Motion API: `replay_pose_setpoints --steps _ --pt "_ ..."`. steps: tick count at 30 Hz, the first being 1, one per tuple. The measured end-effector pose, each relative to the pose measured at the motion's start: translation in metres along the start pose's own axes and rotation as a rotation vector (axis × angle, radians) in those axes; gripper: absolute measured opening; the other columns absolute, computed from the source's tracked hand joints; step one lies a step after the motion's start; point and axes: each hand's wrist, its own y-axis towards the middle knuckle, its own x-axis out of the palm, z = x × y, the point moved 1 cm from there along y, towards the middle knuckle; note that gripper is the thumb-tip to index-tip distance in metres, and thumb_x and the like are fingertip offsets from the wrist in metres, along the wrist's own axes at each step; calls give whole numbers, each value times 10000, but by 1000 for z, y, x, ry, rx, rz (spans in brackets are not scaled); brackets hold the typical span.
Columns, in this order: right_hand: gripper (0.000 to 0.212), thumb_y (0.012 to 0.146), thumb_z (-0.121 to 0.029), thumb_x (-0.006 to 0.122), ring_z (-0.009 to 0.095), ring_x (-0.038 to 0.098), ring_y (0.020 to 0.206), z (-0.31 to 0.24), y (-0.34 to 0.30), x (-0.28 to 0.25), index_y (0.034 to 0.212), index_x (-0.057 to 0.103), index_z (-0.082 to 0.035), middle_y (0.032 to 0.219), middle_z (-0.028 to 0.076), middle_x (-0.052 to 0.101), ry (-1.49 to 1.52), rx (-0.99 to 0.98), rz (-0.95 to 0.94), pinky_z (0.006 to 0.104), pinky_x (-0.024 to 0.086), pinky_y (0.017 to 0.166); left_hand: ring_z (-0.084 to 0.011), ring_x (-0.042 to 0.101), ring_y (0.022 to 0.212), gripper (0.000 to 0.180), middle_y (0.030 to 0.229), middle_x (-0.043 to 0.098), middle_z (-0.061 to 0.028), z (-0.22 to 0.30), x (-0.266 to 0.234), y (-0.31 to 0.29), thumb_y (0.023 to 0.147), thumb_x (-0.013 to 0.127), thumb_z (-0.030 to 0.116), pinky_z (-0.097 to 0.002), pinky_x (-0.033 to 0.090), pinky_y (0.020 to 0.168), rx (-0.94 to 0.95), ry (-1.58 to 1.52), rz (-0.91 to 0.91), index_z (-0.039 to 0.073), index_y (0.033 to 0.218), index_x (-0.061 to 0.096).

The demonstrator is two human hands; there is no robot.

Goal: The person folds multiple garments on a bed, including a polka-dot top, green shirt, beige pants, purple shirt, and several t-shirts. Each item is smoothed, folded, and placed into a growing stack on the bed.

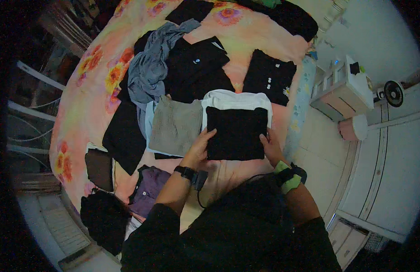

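A black garment folded into a neat rectangle is between my two hands. My left hand grips its left edge with the thumb on top, and my right hand grips the right edge the same way; the other fingers are partly hidden. Just beyond it lies a white folded garment, partly covered by the black one. To the left, beside my left hand, is a grey folded garment. Farther off to the right rests a black folded shirt with a small daisy print.
A bed with a flowered peach sheet carries everything. Crumpled grey cloth and black clothes lie toward the far left. Nearer left are purple, brown and black garments. A white cabinet and a fan stand right.
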Motion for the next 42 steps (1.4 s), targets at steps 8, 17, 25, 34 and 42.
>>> replay_pose_setpoints --steps 8,17,25,34,42 --pt "615 967 -197 629 234 514 1242 -14 -7 -11 1480 344 -10 1401 162 500 -7 10 -175 360 430 1040 -262 606 1155 630 1342 568 -93 -8 -6 6 892 618 81 -425 538 961 85 -85 -186 128 1474 382" --pt "523 989 -213 590 248 516 1215 -20 -25 -8 1427 401 3 1361 160 513 -8 18 -199 359 435 1018 -243 541 1256 742 1429 505 -101 -7 5 -12 910 643 23 -390 475 1044 92 48 -165 109 1536 253" --pt "423 1037 -236 451 287 541 1175 -71 -37 -15 1394 455 -8 1301 153 562 58 -273 -213 384 419 1013 -282 565 1239 619 1401 539 -141 2 8 -47 901 666 79 -421 461 1060 82 -213 -305 48 1458 397" --pt "475 1036 -275 451 258 535 1189 -135 -60 9 1422 427 0 1311 126 566 50 -275 -352 380 416 1022 -384 610 1125 574 1286 604 -223 9 8 -72 853 588 257 -514 468 1020 7 -657 -418 -16 1352 513" --pt "470 1036 -401 501 131 595 907 -80 -70 -49 1318 511 -25 1064 42 641 132 57 -290 276 471 791 -298 636 1096 478 1199 669 -158 44 18 -60 926 551 387 -415 523 961 217 -846 -517 8 1202 643"
